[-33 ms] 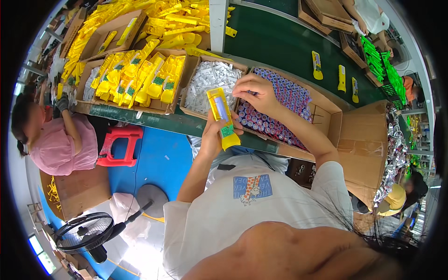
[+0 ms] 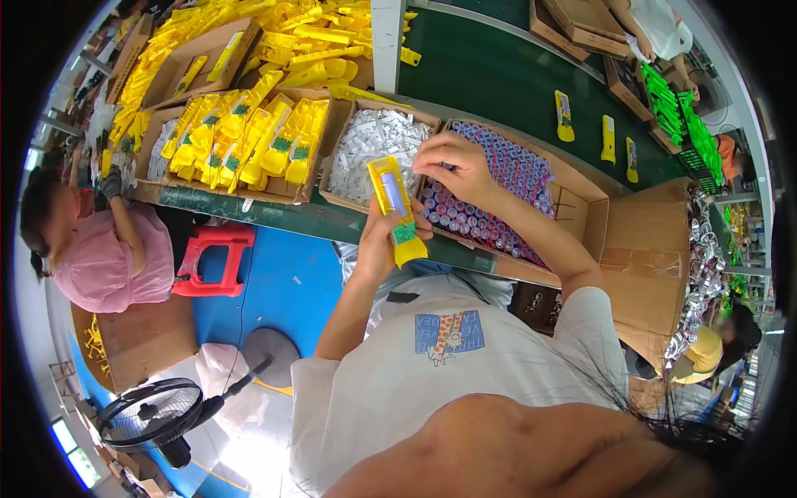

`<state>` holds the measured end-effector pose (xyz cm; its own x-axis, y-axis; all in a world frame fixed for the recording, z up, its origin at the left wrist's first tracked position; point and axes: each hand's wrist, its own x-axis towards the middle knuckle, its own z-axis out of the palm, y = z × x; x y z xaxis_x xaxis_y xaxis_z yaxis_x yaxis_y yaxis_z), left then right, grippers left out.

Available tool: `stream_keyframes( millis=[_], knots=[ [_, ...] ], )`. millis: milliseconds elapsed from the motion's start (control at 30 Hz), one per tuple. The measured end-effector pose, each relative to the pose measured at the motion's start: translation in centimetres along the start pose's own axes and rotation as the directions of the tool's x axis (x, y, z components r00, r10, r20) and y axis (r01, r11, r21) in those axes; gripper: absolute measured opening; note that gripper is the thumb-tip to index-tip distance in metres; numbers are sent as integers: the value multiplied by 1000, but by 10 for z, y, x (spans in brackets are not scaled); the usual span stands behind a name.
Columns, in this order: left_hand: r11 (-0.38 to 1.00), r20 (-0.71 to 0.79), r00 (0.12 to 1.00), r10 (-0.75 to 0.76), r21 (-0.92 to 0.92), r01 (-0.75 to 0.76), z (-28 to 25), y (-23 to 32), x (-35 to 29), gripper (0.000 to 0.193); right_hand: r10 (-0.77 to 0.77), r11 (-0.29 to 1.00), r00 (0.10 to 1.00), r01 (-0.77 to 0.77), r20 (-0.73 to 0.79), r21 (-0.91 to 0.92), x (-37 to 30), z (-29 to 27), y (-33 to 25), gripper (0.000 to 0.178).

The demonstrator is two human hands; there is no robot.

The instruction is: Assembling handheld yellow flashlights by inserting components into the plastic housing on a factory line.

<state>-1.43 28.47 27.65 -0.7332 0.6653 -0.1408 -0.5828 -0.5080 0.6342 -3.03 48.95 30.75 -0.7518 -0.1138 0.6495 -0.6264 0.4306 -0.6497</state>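
My left hand is closed around a yellow plastic casing, tilted with its narrow end away from me. A pale purple battery cell lies inside it, and a green circuit board sits near its wide end. Just right of the casing, my right hand has its thumb and fingers bent together in a pinch; whatever is between the fingertips is too small or hidden to make out. Below that hand are a box of small white plastic pieces and a carton of upright batteries.
To the left, a carton holds yellow casings with circuit boards. More yellow parts are heaped behind. Several casings lie on the green belt. A large carton stands at right. A co-worker in pink sits left near a red stool.
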Motion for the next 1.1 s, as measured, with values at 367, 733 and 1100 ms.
stream_keyframes(
  millis=[367,733,1100],
  knots=[
    [943,-228,919,321,171,-287,15,-5,11,46,-42,980,976,81,212,-182,9,12,-17,12],
    [890,-92,978,188,436,-130,21,-3,18,36,486,872,841,-483,240,-74,17,-12,-14,25],
    [883,332,937,108,402,-244,14,20,42,44,250,956,956,-219,151,-195,23,-47,26,15]
  ],
)
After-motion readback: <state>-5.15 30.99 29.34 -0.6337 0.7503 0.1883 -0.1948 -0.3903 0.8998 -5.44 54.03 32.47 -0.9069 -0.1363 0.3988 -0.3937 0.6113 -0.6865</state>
